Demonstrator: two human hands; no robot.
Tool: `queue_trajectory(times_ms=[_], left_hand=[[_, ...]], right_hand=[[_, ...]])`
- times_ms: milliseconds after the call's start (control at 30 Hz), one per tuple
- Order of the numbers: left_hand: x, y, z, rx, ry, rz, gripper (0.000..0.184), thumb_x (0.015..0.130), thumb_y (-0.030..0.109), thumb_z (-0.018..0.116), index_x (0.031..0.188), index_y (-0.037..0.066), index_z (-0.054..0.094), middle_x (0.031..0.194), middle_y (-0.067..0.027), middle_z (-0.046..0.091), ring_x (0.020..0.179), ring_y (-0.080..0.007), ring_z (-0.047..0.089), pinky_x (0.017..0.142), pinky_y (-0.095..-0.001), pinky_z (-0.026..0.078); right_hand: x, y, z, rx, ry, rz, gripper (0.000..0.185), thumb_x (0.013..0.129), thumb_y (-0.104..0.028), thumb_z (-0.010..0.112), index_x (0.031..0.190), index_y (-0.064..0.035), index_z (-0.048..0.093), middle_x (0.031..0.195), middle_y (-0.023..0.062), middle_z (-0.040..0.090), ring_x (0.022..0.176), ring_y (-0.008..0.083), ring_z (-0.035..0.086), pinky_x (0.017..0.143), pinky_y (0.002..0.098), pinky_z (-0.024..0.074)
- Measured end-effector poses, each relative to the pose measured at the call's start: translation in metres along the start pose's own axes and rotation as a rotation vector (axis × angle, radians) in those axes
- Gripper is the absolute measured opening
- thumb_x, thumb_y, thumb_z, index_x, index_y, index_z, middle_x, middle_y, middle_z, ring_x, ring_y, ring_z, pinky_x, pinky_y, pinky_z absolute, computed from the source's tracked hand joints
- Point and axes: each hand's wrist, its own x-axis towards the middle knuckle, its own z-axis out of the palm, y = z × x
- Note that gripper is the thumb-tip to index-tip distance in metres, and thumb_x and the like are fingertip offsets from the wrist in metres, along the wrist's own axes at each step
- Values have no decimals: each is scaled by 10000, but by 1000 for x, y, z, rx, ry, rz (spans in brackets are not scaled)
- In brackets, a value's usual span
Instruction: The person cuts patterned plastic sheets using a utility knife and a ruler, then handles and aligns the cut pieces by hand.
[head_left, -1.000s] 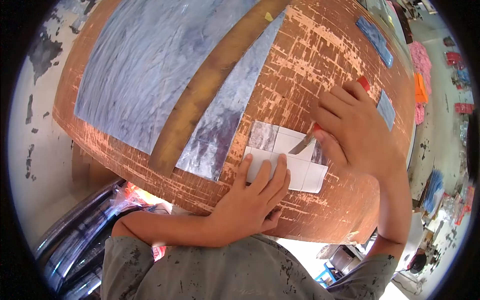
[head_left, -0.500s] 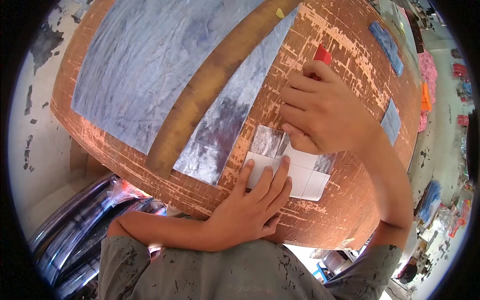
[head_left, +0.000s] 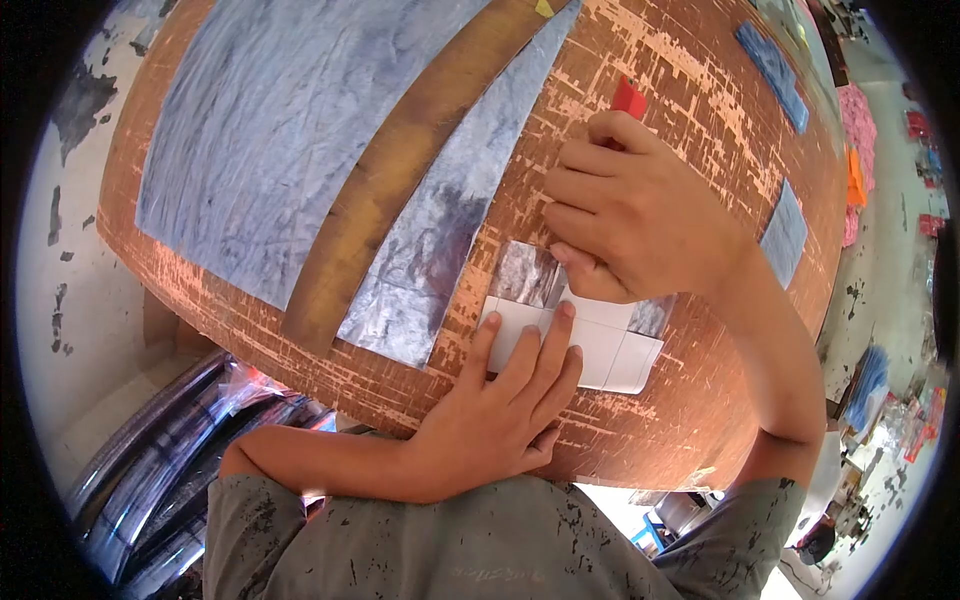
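My left hand (head_left: pixel 500 400) lies flat with its fingers spread, pressing on a white sheet marked with lines (head_left: pixel 608 355). Closed in a fist, my right hand (head_left: pixel 645 210) grips a red utility knife (head_left: pixel 629 97); only its flat red end shows above the fist, and the blade is hidden. The fist sits over the upper part of the white sheet. Shiny silver patches (head_left: pixel 522 272) show at the sheet's upper left and right side. All of this rests on a worn, scratched brown board (head_left: pixel 610 435).
A large grey-blue shiny sheet (head_left: pixel 260 130) covers the board's left, with a long brown strip (head_left: pixel 395 190) lying across it. Two small blue pieces (head_left: pixel 772 75) (head_left: pixel 785 235) lie at the right. Glossy dark rolls (head_left: pixel 160 460) stand below left.
My right hand, with the knife, has shifted slightly left and up in view. The board and sheets have also shifted slightly in view. My left hand stays pressed on the white sheet.
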Motion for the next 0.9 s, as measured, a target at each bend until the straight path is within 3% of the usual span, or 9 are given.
queue_trajectory(times_ms=[400, 467, 900], left_hand=[[-1, 0, 3, -14, 11, 1, 788, 895, 555, 669, 1458, 9, 593, 1682, -287, 418, 1389, -363, 452, 1228, -669, 344], [-2, 0, 6, -46, 28, 16, 868, 831, 566, 745, 1462, -10, 592, 1688, -334, 390, 1319, -416, 515, 1194, -733, 339], [0, 1, 4, -29, 22, 6, 860, 833, 552, 749, 1475, 4, 585, 1687, -322, 396, 1337, -416, 518, 1203, -725, 340]], right_hand=[[5, -1, 1, -3, 20, -20, 236, 819, -266, 700, 735, -71, 595, 818, 68, 533, 872, 268, 592, 957, 446, 484], [5, 0, 2, 3, 24, -26, 235, 816, -263, 701, 732, -72, 592, 813, 65, 530, 867, 264, 591, 947, 443, 484], [4, 10, 2, -6, 34, -29, 220, 823, -245, 685, 731, -68, 592, 816, 64, 537, 884, 254, 596, 929, 438, 474]])
